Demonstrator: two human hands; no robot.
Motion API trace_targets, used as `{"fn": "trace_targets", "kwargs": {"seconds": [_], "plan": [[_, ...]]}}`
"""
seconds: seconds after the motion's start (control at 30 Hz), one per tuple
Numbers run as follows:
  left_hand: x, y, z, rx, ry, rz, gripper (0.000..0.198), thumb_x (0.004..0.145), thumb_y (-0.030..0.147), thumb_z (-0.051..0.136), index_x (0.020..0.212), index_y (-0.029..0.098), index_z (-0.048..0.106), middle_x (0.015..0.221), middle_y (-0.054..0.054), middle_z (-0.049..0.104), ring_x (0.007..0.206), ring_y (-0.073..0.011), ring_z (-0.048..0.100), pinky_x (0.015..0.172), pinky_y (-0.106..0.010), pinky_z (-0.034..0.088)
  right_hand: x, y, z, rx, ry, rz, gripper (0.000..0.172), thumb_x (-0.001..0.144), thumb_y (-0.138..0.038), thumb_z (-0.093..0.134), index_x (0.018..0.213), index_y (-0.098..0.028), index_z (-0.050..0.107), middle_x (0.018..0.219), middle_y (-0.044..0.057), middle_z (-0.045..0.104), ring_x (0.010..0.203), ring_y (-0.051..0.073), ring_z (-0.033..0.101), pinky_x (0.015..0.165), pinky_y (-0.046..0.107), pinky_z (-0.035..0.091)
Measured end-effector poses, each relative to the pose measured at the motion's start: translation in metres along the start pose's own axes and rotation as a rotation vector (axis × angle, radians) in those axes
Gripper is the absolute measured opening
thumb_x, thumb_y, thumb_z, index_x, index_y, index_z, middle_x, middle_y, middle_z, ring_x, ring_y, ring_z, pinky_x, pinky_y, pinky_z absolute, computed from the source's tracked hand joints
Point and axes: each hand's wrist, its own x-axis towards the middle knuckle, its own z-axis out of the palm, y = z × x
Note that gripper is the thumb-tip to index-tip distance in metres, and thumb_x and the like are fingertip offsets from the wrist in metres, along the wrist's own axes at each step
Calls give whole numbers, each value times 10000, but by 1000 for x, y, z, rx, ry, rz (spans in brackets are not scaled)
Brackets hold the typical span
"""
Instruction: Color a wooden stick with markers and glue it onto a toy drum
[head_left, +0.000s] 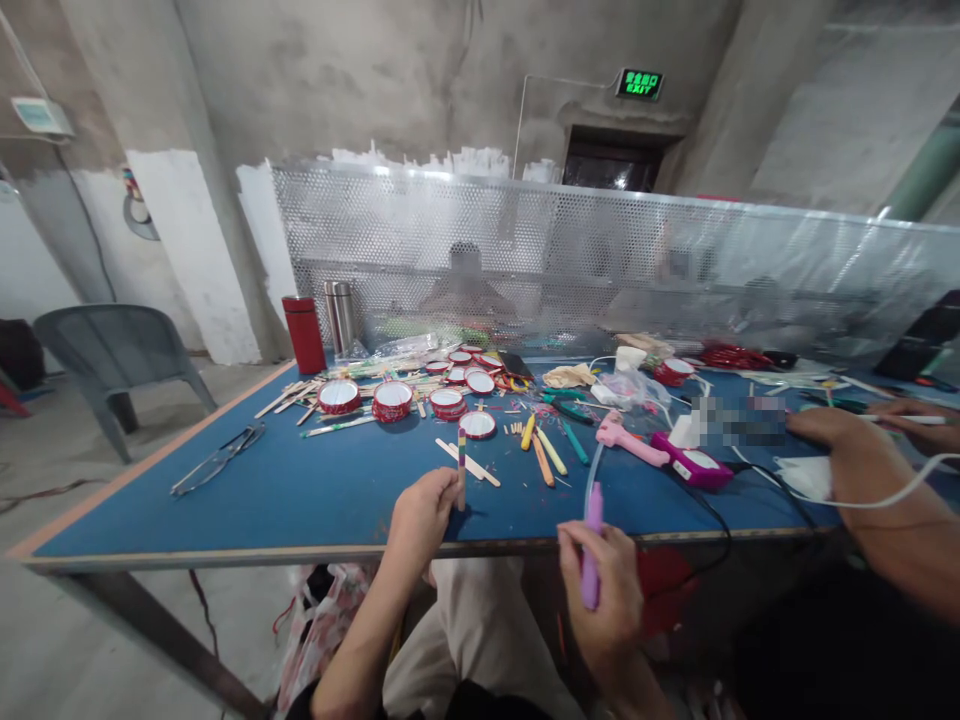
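At the blue worktop, the left hand pinches a striped stick upright while the right hand, well apart, grips a purple pen-like tool.

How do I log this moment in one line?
left hand: holds upright colour-banded craft stick; right hand: holds purple pen-shaped tool; table: small red-sided drums

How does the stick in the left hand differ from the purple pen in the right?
The stick is thin; the purple pen is thicker.
The stick has coloured bands toward its top; the purple pen is purple along its visible length.
Both are held roughly upright, one per hand.
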Motion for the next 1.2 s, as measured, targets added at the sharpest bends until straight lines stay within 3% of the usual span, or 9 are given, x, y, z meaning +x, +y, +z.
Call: {"fn": "trace_targets", "kwargs": {"seconds": [0.13, 0.23, 0.53, 0.8, 1.2], "plan": [[0, 0, -1, -19, -23, 16, 287, 852, 303, 347, 618, 219, 491, 562, 31, 529, 547, -126, 488, 554, -209, 350, 15, 40, -28, -139, -17, 120, 91, 865, -232, 558, 943, -192, 581, 822, 66, 636, 759, 194, 591, 739, 351, 464], [0, -1, 0, -22, -28, 12, 299, 862, 315, 331, 620, 221, 480, 577, 28, 535, 566, -131, 496, 560, -212, 346, 29, 70, -36, -246, -71, 156, 157, 893, -301, 489, 932, -185, 587, 858, 84, 652, 796, 206, 603, 771, 350, 451], [0, -6, 3, -9, -23, 27, 289, 862, 311, 329, 624, 223, 467, 608, 25, 556, 576, -131, 505, 569, -214, 344, 67, 139, -38, -856, -495, -38, 207, 817, -145, 547, 1011, -177, 612, 865, 84, 654, 876, 247, 541, 704, 346, 333], [0, -2, 1, -11, -16, 28, 273, 850, 318, 326, 614, 227, 429, 592, 23, 531, 574, -138, 501, 570, -219, 343, 81, 157, -23, -915, -656, -70, 195, 851, -154, 530, 1022, -182, 619, 884, 96, 659, 902, 255, 532, 683, 351, 304], [1, -5, 3, -25, -52, 8, 273, 856, 339, 294, 639, 228, 416, 642, 11, 541, 623, -146, 507, 616, -224, 354, 90, 172, -9, -936, -747, -30, 211, 883, -109, 454, 1006, -174, 614, 918, 101, 657, 884, 234, 517, 690, 319, 305]]}}
